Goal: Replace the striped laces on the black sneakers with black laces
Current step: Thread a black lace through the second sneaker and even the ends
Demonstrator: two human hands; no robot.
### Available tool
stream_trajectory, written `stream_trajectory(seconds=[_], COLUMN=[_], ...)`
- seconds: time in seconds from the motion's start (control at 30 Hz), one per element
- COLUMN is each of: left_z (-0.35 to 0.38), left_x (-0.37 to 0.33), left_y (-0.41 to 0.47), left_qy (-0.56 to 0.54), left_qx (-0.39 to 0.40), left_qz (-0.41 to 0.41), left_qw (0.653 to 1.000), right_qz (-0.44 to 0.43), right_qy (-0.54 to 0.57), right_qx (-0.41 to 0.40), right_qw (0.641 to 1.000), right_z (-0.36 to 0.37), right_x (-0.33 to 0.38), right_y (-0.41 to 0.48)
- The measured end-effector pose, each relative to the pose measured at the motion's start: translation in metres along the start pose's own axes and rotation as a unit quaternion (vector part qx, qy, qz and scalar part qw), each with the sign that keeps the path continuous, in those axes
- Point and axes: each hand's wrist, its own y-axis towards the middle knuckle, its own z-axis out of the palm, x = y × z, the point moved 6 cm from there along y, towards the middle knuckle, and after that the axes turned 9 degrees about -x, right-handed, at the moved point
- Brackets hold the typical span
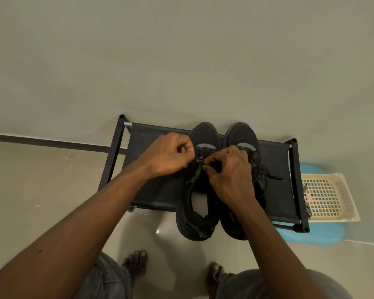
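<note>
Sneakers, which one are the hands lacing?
The left sneaker: the left hand and right hand pinch its lace. The right sneaker has loose laces on the rack.

- The left hand (171, 154) and right hand (229, 169) meet over a black fabric sneaker (194, 223) — both pinch its thin black lace (200, 156).
- Just right of the right hand: a second black sneaker (242, 134), laced in black.
- Under both hands — a black fabric-topped metal rack (151, 180).
- Well right of the hands, a cream perforated plastic basket (324, 197).

No legible txt, labels, brands or nos. anywhere, incl. on the sneakers (222, 180) or rack (151, 169).
</note>
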Motion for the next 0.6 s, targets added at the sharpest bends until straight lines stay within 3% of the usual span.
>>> stream_trajectory(seconds=[0.13,0.33,0.5,0.6], left_z=[-0.019,0.008,0.006,-0.004], left_x=[-0.001,0.012,0.003,0.003], left_y=[0.005,0.0,0.001,0.003], left_qy=[-0.087,0.03,0.058,0.003], left_qx=[-0.07,0.068,0.042,0.0], left_qz=[-0.014,-0.012,0.03,0.027], left_qw=[0.994,0.997,0.997,1.0], right_qz=[-0.007,0.005,-0.003,-0.011], right_qy=[-0.005,0.01,0.0,-0.015], right_qx=[0.0,0.001,0.007,0.002], right_qw=[1.0,1.0,1.0,1.0], right_z=[0.0,0.003,0.002,0.0], right_x=[0.001,-0.002,0.0,-0.001], right_y=[0.002,0.003,0.003,0.002])
